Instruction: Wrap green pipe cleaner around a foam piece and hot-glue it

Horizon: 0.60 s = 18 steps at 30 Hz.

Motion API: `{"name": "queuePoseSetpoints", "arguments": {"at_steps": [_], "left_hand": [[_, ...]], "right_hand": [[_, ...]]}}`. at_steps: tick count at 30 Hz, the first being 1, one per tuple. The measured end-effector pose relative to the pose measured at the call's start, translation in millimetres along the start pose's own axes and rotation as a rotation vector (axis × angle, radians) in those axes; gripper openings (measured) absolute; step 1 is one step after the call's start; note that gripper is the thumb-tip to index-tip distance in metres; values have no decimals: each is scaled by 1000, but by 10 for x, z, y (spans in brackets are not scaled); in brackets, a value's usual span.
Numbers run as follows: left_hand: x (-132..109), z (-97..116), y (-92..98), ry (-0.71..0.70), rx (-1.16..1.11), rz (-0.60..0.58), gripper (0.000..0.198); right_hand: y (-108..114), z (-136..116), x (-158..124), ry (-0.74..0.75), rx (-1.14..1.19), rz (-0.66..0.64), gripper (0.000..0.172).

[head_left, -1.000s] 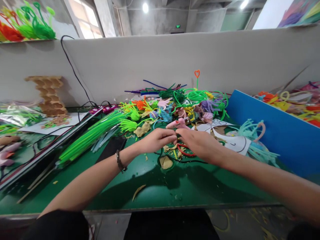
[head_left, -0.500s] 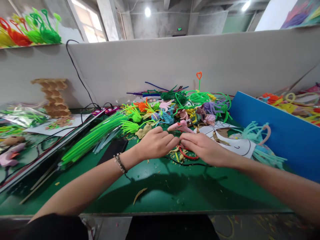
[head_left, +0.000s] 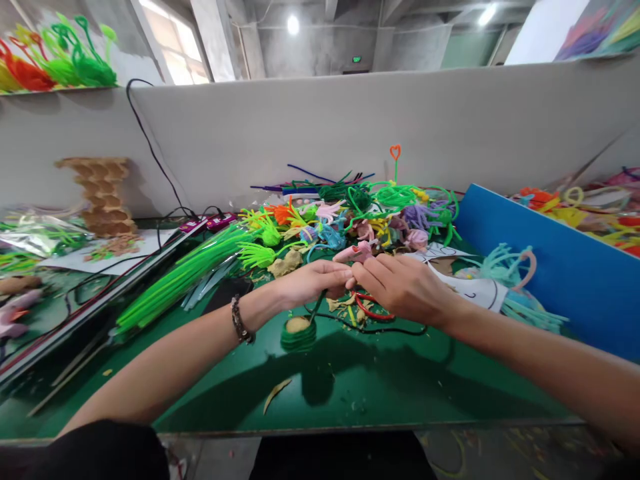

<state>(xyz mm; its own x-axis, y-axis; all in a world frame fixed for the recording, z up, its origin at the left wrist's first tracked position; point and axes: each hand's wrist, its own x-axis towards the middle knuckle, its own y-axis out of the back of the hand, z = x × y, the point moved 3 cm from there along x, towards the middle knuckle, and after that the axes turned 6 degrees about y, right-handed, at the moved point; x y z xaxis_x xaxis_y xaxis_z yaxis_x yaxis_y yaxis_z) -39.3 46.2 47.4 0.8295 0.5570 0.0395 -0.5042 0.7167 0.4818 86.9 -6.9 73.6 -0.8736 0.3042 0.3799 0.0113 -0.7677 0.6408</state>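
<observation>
My left hand (head_left: 317, 281) is closed in a pinch on a dark green pipe cleaner stem (head_left: 316, 307). From that stem hangs a small round piece wound in green pipe cleaner (head_left: 298, 335), tan at its top, just over the table. Fingertips of my right hand (head_left: 407, 285) meet those of my left; that hand is closed too, and whatever it pinches is hidden. Right behind the hands lies a pink glue gun (head_left: 354, 252). A red-handled tool (head_left: 373, 308) rests partly under my right hand among tan scraps.
Many coloured pipe cleaner pieces (head_left: 333, 233) are heaped at the back. A bundle of bright green pipe cleaners (head_left: 175, 283) and a dark flat object (head_left: 227, 295) lie left. On the right stands a blue board (head_left: 560, 267), with a pale teal piece (head_left: 535, 303) before it.
My left hand has turned, its fingers now stretched towards the right hand. The green wound piece has come into view below it. My right hand has rolled over, its back now up.
</observation>
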Motion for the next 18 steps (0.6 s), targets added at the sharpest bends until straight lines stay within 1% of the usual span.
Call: {"name": "queuePoseSetpoints", "arguments": {"at_steps": [2,4,5,6,8,9,10,11,12,13,14,16,18], "left_hand": [[-5,-11,-8,1,0,8,31],[-19,-16,-2,-26,113,36,30],[-31,-8,9,-63,244,80,30],[-48,9,22,-120,420,149,31],[-95,64,30,-275,835,299,36],[-118,91,20,-355,1015,352,38],[-135,108,5,-425,1160,374,40],[-145,117,-9,-475,1256,375,41],[-146,116,-18,-498,1297,356,40],[-138,108,-17,-489,1282,333,39],[-122,91,-5,-445,1206,312,38],[-74,28,40,-277,881,263,32],[-33,-48,71,-117,535,226,28]], "right_hand": [[-33,3,1,-43,95,-99,28],[-106,8,-4,-84,277,-252,24],[-142,16,-7,-117,380,-320,22],[-172,31,-7,-165,490,-365,20],[-211,74,2,-285,749,-388,19],[-226,93,9,-333,891,-388,23],[-241,108,15,-362,1022,-393,27],[-258,115,21,-363,1130,-417,30],[-275,119,24,-341,1186,-450,32],[-292,123,26,-308,1191,-479,33],[-309,128,27,-277,1154,-493,34],[-337,145,32,-256,1012,-469,32],[-346,152,38,-282,883,-411,25]]}}
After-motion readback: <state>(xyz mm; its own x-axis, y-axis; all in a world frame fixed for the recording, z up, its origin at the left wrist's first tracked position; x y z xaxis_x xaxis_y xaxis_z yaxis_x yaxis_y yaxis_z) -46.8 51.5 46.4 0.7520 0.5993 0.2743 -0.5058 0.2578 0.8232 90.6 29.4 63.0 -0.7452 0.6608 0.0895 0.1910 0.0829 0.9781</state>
